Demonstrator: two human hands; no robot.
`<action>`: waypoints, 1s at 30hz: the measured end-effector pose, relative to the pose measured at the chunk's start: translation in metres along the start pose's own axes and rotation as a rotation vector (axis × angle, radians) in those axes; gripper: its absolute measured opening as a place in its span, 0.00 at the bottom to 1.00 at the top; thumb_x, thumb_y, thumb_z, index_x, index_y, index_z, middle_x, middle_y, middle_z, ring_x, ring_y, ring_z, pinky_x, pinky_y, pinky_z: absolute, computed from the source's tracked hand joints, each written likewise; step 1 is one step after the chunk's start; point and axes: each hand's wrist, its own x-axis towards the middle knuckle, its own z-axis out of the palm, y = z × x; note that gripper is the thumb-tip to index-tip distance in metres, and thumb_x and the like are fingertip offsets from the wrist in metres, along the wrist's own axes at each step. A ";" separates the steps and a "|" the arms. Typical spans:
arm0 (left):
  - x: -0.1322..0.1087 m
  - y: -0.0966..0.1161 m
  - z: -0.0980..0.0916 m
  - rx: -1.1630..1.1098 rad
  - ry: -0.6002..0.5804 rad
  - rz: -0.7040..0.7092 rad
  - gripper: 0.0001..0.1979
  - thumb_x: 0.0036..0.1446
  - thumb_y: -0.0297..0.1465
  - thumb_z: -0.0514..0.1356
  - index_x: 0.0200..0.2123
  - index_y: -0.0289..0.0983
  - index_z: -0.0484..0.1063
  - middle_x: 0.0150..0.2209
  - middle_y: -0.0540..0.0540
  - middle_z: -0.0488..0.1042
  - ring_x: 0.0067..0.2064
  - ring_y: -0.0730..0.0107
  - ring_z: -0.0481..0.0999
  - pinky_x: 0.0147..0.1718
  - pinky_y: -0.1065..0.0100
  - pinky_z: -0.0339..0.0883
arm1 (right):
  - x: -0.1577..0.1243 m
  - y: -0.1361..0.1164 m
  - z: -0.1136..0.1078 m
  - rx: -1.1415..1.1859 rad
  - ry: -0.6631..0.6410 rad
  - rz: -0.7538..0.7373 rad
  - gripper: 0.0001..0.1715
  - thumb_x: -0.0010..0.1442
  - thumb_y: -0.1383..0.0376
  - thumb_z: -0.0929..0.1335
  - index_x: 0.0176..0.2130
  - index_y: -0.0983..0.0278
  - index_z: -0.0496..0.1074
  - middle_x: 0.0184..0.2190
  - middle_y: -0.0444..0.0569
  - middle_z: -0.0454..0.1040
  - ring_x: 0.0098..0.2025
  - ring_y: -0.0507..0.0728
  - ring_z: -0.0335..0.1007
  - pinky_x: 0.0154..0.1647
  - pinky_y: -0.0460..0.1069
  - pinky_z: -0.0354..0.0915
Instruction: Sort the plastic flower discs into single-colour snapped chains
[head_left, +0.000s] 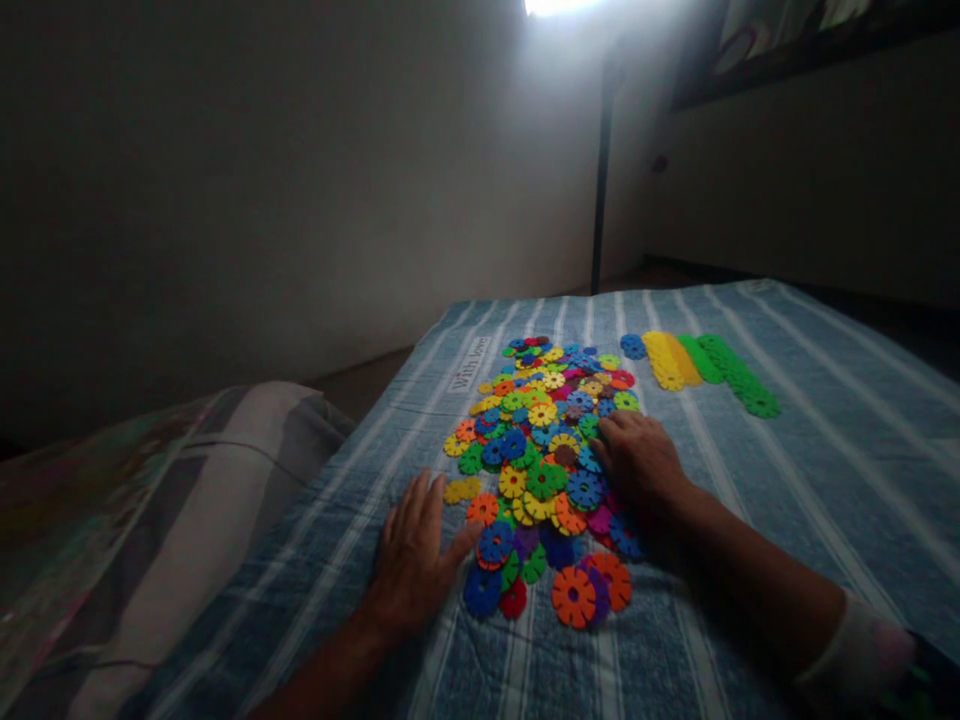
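Note:
A loose pile of notched, flower-shaped plastic discs [541, 478] in many colours spreads down the middle of the striped cloth. My left hand [412, 550] lies flat at the pile's near left edge, fingers stretched out and thumb apart. Its thumb reaches beside an orange disc [482, 509] and a blue disc [495, 543]. Over the pile's right edge, my right hand [643, 462] has its fingers curled down among green and blue discs. Its fingertips are partly hidden, so what they grip cannot be made out.
Overlapping rows of yellow discs [667, 362] and green discs [739, 378] lie at the far right, beside blue discs [634, 347]. The blue striped cloth [817, 480] covers the surface. A lamp pole [602, 180] stands behind. Patterned bedding [225, 480] lies left.

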 end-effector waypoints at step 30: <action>-0.001 0.038 0.010 0.034 -0.137 0.744 0.47 0.52 0.57 0.53 0.68 0.43 0.41 0.69 0.39 0.44 0.67 0.45 0.47 0.62 0.43 0.47 | 0.002 0.006 -0.004 0.066 -0.054 0.014 0.12 0.62 0.68 0.61 0.37 0.64 0.73 0.39 0.54 0.73 0.42 0.58 0.65 0.42 0.50 0.53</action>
